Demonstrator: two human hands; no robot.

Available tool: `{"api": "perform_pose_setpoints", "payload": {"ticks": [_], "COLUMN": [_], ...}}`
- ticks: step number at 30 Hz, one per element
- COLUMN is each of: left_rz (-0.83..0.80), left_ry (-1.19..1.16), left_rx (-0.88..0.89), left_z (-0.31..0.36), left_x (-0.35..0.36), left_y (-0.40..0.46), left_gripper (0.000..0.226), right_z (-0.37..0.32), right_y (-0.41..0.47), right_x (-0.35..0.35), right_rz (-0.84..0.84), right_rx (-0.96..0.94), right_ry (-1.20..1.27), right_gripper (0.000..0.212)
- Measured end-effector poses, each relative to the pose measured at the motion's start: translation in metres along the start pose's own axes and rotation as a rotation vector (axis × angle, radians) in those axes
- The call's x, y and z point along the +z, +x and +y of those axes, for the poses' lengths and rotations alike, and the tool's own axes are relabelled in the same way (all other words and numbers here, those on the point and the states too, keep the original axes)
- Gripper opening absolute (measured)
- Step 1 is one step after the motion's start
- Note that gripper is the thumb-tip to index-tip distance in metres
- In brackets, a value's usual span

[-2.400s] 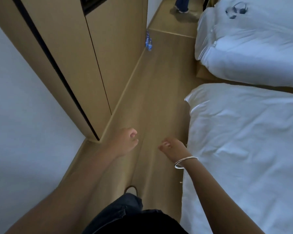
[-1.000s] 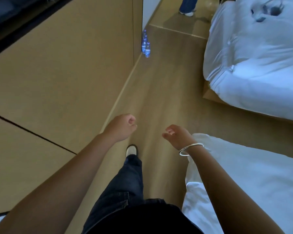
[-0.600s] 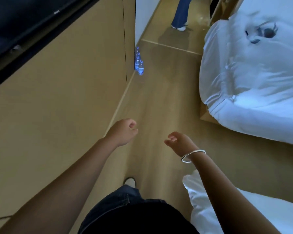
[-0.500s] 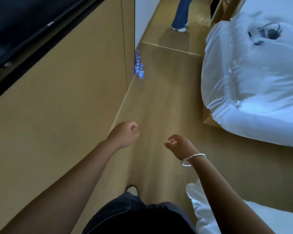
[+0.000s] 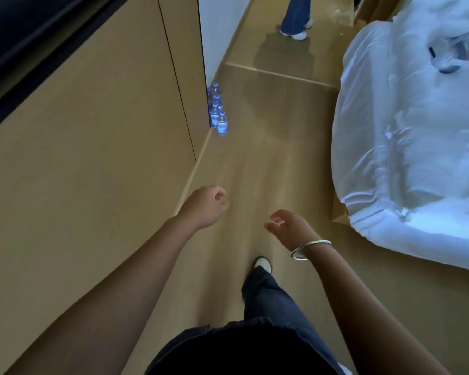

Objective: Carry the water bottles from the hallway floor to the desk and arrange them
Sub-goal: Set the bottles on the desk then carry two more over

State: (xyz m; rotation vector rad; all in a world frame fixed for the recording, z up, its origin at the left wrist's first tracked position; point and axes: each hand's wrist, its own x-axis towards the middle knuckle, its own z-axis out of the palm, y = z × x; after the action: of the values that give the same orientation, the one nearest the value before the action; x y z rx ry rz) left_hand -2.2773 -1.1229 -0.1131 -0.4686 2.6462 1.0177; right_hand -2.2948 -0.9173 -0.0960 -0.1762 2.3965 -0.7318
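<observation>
Walking toward the bottles, we log the scene left to right.

cabinet: wood cabinet wall runs along the floor's left edge; we keep just beside it, likely because the bottles sit at its far end.

water bottles: small cluster of water bottles stands upright on the floor, tucked against the cabinet's far corner where the white wall starts. Exact count unclear, they overlap; we see at least four blue caps. Placed tight to the corner, probably to stay out of the walkway. Well apart from both hands.

left hand: left hand is out in front, fingers curled into a loose fist, holding nothing. We read it as carried ready, not reaching yet.

foot: our shoe is on the floor mid-stride, between the two arms.

right hand: right hand is forward too, fingers loosely curled and relaxed, empty; bracelet on the wrist.

other person: legs of someone stand at the floor's far edge, past the bottles.

bed: white bed fills the right edge, leaving a narrow floor lane.

step: approach only, nothing picked up; desk not in view.

next: we judge a crouch near the corner is needed, one bottle per hand or more.
</observation>
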Motion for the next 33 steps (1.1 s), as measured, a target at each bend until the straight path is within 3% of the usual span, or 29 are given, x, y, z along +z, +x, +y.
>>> {"api": "perform_pose_setpoints", "payload": {"ticks": [7,15,27,31,33], "left_rz": [0.083,0.127,0.065,0.052,0.041], "left_ry": [-0.070,-0.108,-0.104,-0.115,-0.121], "left_rx": [-0.074,-0.137,-0.151,-0.189,-0.204], "left_z": [0.069,0.104,0.124,0.136,0.141], "left_x": [-0.010,-0.036,-0.098,-0.126,-0.135], "left_y": [0.117,0.211,0.414,0.484,0.508], "left_gripper": [0.035,0.038,0.007,0.024,0.018], "right_z": [0.003,-0.013,-0.078,-0.105,-0.114], "right_y": [0.121,0.225,0.405,0.466,0.491], "right_x": [-0.107,-0.173,-0.267,-0.296,-0.303], "right_rz": [0.020,0.009,-0.009,-0.024,-0.021], "right_rx": [-0.048,-0.099,-0.130,-0.117,-0.114], "right_ry": [-0.009,-0.027,-0.115,-0.120,-0.096], "right_gripper": [0.035,0.035,0.035,0.035,0.034]}}
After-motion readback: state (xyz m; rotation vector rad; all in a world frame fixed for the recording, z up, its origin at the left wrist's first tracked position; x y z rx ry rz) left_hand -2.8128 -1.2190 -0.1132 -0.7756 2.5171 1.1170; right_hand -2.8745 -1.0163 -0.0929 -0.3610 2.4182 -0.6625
